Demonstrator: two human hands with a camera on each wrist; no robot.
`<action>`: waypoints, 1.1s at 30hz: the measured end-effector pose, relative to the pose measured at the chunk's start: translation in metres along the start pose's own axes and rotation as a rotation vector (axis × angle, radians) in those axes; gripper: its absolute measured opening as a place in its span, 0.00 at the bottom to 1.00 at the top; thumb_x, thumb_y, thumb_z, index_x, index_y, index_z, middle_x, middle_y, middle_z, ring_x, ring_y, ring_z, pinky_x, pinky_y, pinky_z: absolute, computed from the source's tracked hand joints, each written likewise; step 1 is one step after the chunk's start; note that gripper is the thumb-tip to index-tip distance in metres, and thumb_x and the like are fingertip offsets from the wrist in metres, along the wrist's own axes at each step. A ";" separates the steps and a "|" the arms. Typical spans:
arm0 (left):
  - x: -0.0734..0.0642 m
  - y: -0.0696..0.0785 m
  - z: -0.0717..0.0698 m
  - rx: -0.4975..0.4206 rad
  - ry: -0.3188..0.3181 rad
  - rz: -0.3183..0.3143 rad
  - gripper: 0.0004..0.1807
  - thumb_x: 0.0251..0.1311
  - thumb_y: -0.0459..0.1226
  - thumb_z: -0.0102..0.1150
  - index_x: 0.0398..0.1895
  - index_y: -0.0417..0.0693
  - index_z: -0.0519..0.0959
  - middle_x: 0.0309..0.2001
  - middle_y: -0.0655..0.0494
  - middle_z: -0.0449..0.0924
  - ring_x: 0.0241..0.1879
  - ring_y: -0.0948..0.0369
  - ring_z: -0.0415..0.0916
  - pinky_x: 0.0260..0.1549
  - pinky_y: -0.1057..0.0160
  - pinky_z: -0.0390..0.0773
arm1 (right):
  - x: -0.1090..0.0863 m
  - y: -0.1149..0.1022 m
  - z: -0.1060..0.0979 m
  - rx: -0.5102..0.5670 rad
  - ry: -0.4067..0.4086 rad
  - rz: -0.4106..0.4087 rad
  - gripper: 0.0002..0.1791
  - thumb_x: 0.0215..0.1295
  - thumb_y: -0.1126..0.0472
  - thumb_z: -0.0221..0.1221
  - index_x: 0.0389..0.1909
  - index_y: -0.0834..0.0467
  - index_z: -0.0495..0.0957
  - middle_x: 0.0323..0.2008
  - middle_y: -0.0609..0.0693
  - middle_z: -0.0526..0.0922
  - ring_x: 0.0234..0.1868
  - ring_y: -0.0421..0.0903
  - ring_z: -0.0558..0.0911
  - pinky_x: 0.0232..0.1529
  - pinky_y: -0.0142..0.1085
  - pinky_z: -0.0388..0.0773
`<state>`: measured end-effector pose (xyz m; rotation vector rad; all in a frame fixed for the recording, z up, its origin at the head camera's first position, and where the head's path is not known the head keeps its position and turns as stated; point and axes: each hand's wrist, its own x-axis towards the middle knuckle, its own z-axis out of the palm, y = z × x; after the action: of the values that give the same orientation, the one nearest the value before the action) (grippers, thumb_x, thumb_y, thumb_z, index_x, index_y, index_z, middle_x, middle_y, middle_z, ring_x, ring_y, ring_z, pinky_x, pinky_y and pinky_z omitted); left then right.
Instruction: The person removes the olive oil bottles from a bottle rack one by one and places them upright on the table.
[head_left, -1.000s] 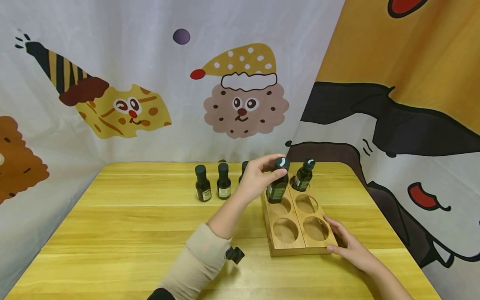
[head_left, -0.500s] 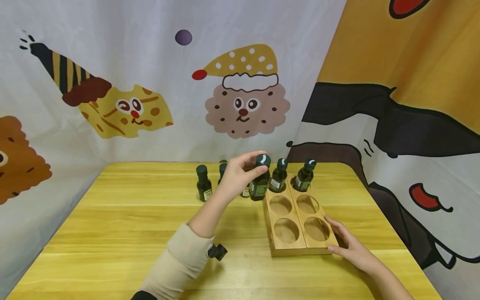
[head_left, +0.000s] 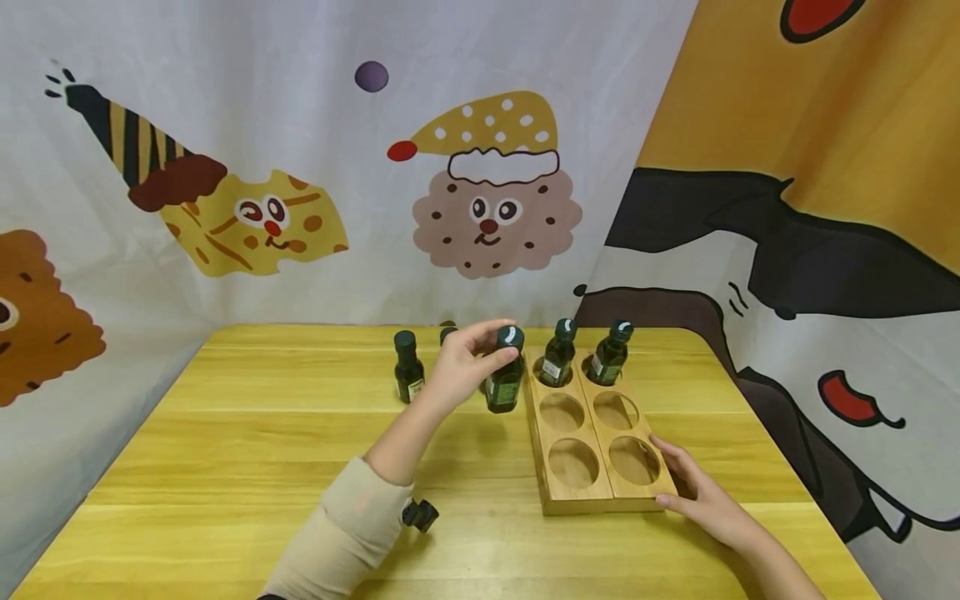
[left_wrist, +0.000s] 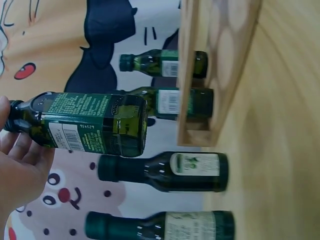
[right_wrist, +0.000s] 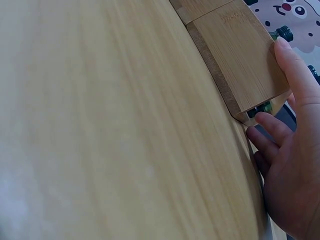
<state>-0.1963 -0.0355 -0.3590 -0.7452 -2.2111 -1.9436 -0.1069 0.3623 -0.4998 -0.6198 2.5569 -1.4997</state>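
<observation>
My left hand (head_left: 461,367) pinches a dark green glass bottle (head_left: 504,387) by its cap and neck. The bottle hangs roughly upright just left of a wooden rack (head_left: 592,433) with round holes. In the left wrist view, the same bottle (left_wrist: 85,122) shows a green label with a white barcode patch. Two similar bottles stand in the far holes of the rack, one on the left (head_left: 555,367) and one on the right (head_left: 606,358). My right hand (head_left: 705,496) holds the rack's near right corner, thumb on the near end and fingers along the right side.
A dark bottle (head_left: 408,371) with a pale label stands on the wooden table (head_left: 262,467), left of my left hand. Behind that hand another bottle's cap (head_left: 447,333) peeks out. The left wrist view shows two standing bottles with pale labels. A printed curtain (head_left: 300,108) hangs behind.
My left hand has carried the bottle leftward from above the rack to beside it, then slightly lower. The right hand has stayed at the rack's corner.
</observation>
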 end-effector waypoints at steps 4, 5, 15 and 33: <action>-0.004 -0.014 0.000 0.011 -0.001 -0.013 0.20 0.60 0.38 0.64 0.57 0.49 0.78 0.38 0.55 0.82 0.37 0.58 0.77 0.31 0.62 0.77 | 0.000 0.000 0.000 0.003 0.002 0.003 0.40 0.66 0.68 0.58 0.75 0.53 0.50 0.71 0.48 0.54 0.63 0.23 0.57 0.55 0.16 0.53; -0.005 -0.017 0.000 0.013 -0.002 -0.017 0.21 0.60 0.39 0.64 0.57 0.49 0.78 0.38 0.55 0.82 0.37 0.58 0.77 0.31 0.62 0.76 | -0.001 0.000 0.000 0.003 0.002 0.004 0.40 0.66 0.68 0.58 0.75 0.53 0.50 0.71 0.49 0.55 0.63 0.24 0.57 0.55 0.16 0.53; -0.013 -0.041 0.000 0.003 -0.009 -0.084 0.22 0.60 0.38 0.64 0.59 0.47 0.77 0.40 0.52 0.81 0.43 0.57 0.77 0.39 0.60 0.77 | 0.000 0.000 0.001 -0.006 0.008 0.007 0.41 0.65 0.68 0.59 0.75 0.53 0.50 0.70 0.61 0.55 0.63 0.25 0.59 0.55 0.17 0.54; -0.026 -0.030 0.000 0.010 -0.077 -0.098 0.21 0.62 0.31 0.61 0.58 0.36 0.75 0.39 0.47 0.80 0.42 0.47 0.76 0.39 0.60 0.76 | 0.000 -0.002 0.001 0.018 -0.002 0.021 0.40 0.66 0.68 0.58 0.75 0.52 0.50 0.71 0.65 0.52 0.63 0.22 0.56 0.55 0.16 0.53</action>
<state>-0.1866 -0.0444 -0.3966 -0.7350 -2.3427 -1.9786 -0.1058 0.3609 -0.4983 -0.5897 2.5372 -1.5137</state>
